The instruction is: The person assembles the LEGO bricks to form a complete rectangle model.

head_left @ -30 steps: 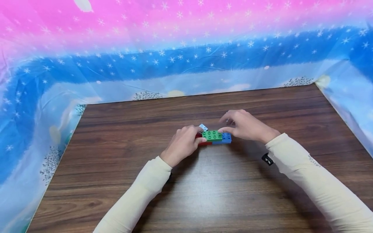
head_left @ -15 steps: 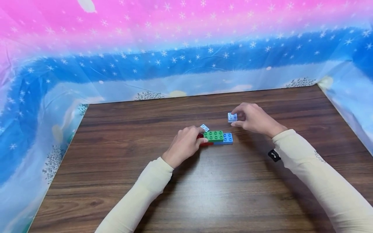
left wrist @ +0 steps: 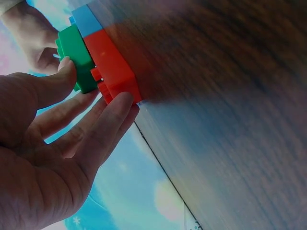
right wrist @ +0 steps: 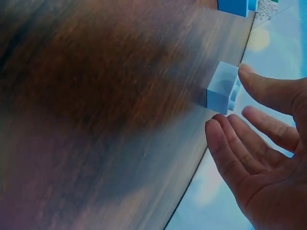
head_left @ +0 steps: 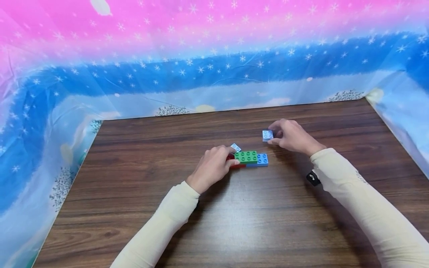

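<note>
Wooden surface [head_left: 151, 156], left hand [head_left: 212, 163] gripping a green brick [head_left: 246, 157] stacked over a red brick [left wrist: 112, 62] and blue brick [head_left: 263, 159], right hand [head_left: 295, 138] loosely parted beside a pale block [head_left: 267, 135], smaller-looking pale piece [head_left: 236, 147] near the left hand.

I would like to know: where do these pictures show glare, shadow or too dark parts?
Head view: whitish glare on the table and soft shadow beside the right sleeve; left wrist view: the left hand looks dim against the bright backdrop; right wrist view: a dark patch covers part of the table.
</note>
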The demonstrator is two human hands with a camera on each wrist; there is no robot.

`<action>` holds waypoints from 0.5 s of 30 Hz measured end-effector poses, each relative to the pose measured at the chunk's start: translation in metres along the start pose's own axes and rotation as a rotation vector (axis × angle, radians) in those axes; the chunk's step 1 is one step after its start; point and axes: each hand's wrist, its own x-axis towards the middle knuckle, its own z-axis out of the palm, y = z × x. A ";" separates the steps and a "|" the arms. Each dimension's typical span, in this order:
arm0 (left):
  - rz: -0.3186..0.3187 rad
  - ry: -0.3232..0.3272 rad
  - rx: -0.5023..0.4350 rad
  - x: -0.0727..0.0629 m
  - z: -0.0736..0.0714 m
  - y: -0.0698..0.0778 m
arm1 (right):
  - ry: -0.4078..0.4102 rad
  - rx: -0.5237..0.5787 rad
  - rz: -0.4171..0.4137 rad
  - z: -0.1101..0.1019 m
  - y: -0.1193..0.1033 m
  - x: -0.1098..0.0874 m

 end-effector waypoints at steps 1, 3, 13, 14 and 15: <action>0.000 0.000 -0.002 0.000 0.000 0.000 | 0.001 0.004 0.002 0.001 0.000 0.001; 0.004 0.001 -0.004 0.000 0.000 0.000 | 0.006 0.006 0.005 0.003 0.001 0.002; 0.009 0.011 -0.006 -0.001 0.000 -0.001 | -0.016 0.033 0.030 0.009 0.003 0.009; 0.009 0.011 -0.006 0.000 0.000 -0.001 | -0.017 0.039 0.034 0.008 0.002 0.009; 0.009 0.011 -0.008 0.000 0.000 -0.001 | -0.018 0.046 0.038 0.008 0.002 0.009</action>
